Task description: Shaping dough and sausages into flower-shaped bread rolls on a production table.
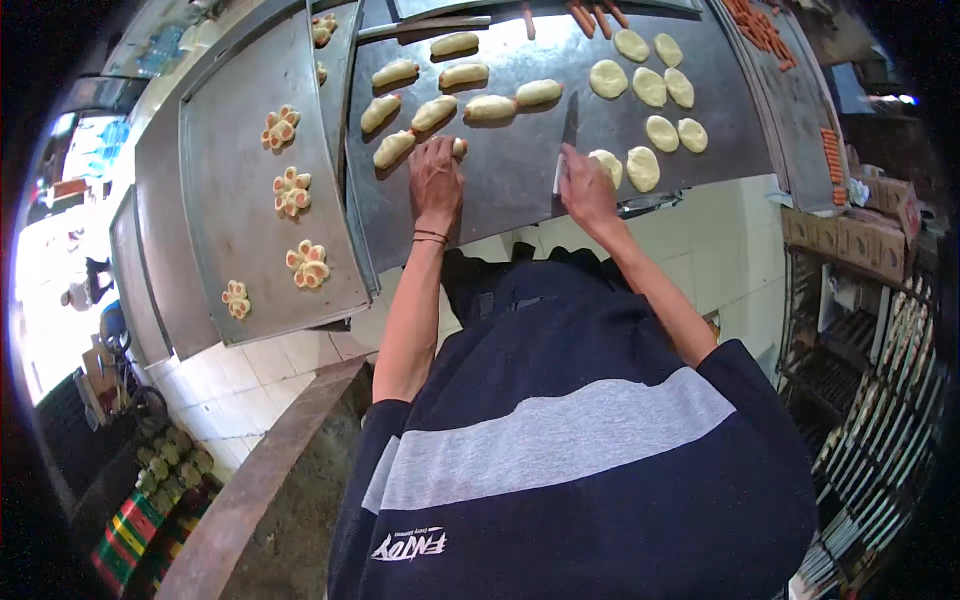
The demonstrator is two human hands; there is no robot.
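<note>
The left hand presses a dough roll with flat fingers; the right hand grips a knife — bare table between them, near its front edge.

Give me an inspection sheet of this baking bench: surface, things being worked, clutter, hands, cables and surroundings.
Surface: dark metal worktop, bare in the middle.
Job's things: pale oblong dough rolls in rows; a slim metal knife; flat oval dough discs on the right.
Clutter: thin orange sausages along the far right edge; a grey metal baking tray with flower-shaped buns on the left.
Hands: left hand presses on a dough roll; right hand holds the knife, blade pointing away.
Cables: nothing seen.
Surroundings: white tiled wall below the bench; wire rack of trays at right.
</note>
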